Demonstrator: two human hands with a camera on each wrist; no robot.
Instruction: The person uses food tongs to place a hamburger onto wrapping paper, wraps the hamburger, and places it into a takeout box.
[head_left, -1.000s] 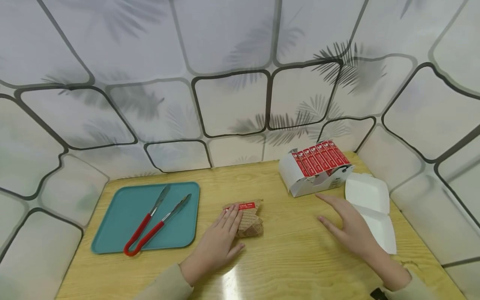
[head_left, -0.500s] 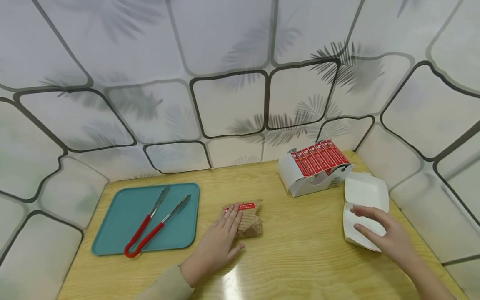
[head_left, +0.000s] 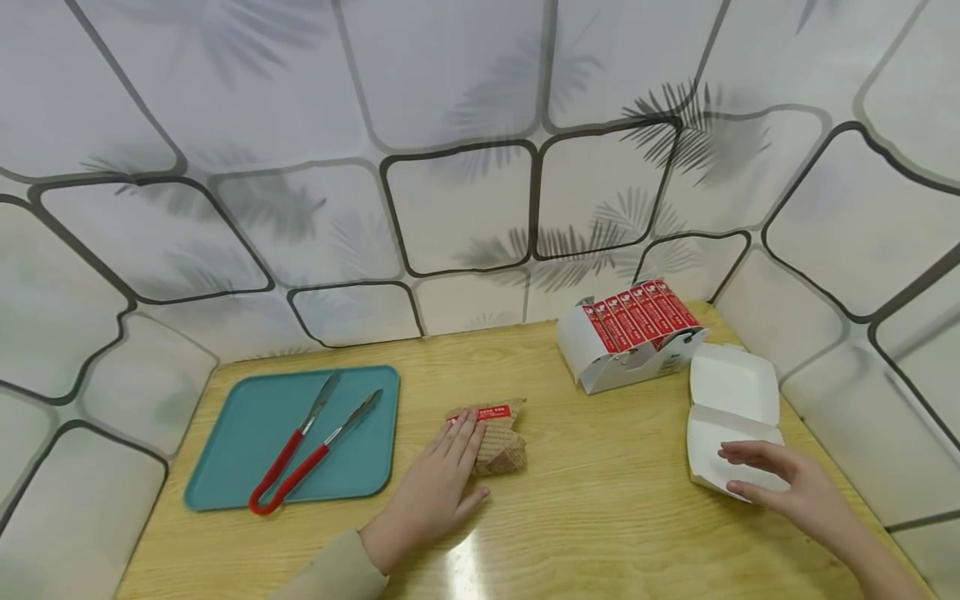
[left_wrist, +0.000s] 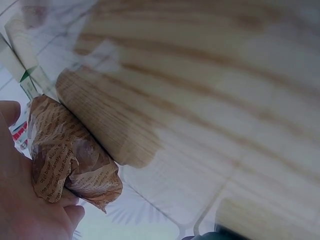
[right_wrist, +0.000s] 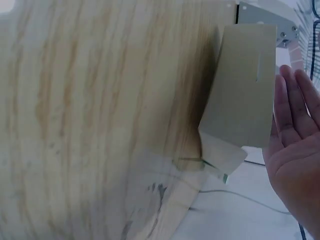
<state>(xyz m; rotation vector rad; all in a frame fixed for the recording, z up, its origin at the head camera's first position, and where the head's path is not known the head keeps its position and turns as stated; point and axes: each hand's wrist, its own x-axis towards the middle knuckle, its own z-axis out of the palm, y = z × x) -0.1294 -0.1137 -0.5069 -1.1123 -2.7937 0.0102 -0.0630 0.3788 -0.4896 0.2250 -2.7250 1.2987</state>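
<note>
My left hand [head_left: 450, 467] lies flat on the wooden table [head_left: 600, 517], its straight fingers resting on a brown paper-wrapped item [head_left: 501, 440] with a red label. In the left wrist view the wrapped item [left_wrist: 70, 160] sits against the hand [left_wrist: 25, 205]. My right hand [head_left: 772, 482] reaches with straight fingers onto the near half of an open white clamshell box [head_left: 731, 408] at the right; that half is tipped up a little. The right wrist view shows the open palm [right_wrist: 295, 140] beside a box panel [right_wrist: 245, 85].
A white carton of red sachets [head_left: 633, 329] stands at the back right. A teal tray [head_left: 225, 467] on the left holds red-handled tongs [head_left: 307, 450]. Patterned panels [head_left: 465, 208] wall in the table on three sides.
My right hand moved from the table's middle rightwards onto the white box, and the box's near half tipped up. The left hand has stayed on the wrapped item.
</note>
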